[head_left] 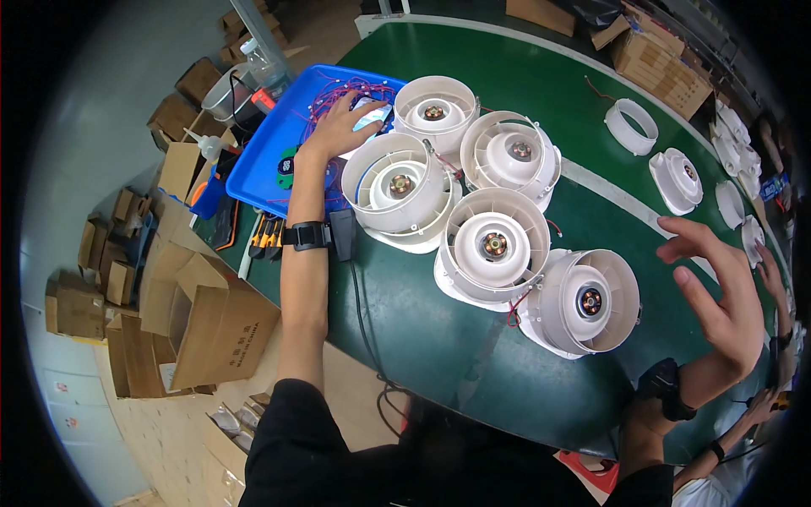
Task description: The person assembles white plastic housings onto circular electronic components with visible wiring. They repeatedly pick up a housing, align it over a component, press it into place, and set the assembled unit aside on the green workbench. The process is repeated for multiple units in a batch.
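My left hand [340, 128] reaches over the blue tray [245, 173], fingers spread. They lie at a flat device with a lit screen [372, 117], probably a phone; whether they press it I cannot tell. Red and blue wires [334, 91] lie in a tangle beyond the fingers. Several white round fan housings, each with a copper-wound motor core in its middle, stand grouped on the table, one [397, 184] just right of my left wrist. Raised at the right, my right hand [718, 291] is empty with fingers apart, near the rightmost housing [591, 302] of the group.
On the green table [405, 317] at the far right are a white ring [631, 127] and another housing [676, 182]. Another person's hand [770, 272] shows at the right edge. Cardboard boxes [215, 317] stand left of the table. A black cable [359, 313] runs from my left wrist.
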A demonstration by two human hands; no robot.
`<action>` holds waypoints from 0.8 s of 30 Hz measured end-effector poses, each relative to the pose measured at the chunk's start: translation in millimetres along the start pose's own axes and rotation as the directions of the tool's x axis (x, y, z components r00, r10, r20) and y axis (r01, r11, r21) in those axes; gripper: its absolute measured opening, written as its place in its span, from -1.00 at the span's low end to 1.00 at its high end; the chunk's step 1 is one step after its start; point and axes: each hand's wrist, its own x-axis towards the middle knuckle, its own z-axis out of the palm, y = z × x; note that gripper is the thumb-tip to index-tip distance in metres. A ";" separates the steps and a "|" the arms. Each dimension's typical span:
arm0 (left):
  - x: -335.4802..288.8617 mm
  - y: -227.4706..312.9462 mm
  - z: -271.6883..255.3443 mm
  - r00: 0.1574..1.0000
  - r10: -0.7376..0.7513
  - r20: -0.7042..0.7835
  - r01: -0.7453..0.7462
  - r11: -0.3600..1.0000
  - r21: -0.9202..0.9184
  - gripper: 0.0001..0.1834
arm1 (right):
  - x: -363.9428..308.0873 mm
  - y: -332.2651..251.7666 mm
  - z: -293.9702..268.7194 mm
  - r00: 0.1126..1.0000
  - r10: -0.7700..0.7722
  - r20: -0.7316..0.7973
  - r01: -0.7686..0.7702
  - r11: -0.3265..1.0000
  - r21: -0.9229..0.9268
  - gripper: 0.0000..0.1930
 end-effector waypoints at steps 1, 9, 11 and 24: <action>1.1 1.9 1.4 1.000 -0.018 0.008 0.018 0.999 0.027 -0.43 | -0.4 0.7 -0.2 1.000 -0.004 0.003 0.004 1.000 0.017 -0.56; 3.1 1.4 -0.1 0.994 -0.091 0.059 0.087 0.994 0.070 -0.52 | 2.5 1.9 -0.1 1.000 -0.016 0.026 0.014 0.998 0.058 -0.55; 4.6 10.0 -0.4 0.990 -0.121 0.077 0.113 0.988 0.102 -0.51 | 3.4 0.7 0.4 1.000 0.001 0.028 -0.002 0.999 0.052 -0.55; 7.7 31.3 -5.3 0.979 -0.195 0.058 0.185 0.973 0.141 -0.45 | 3.1 -1.9 5.5 0.996 0.084 0.041 -0.085 0.996 0.031 -0.56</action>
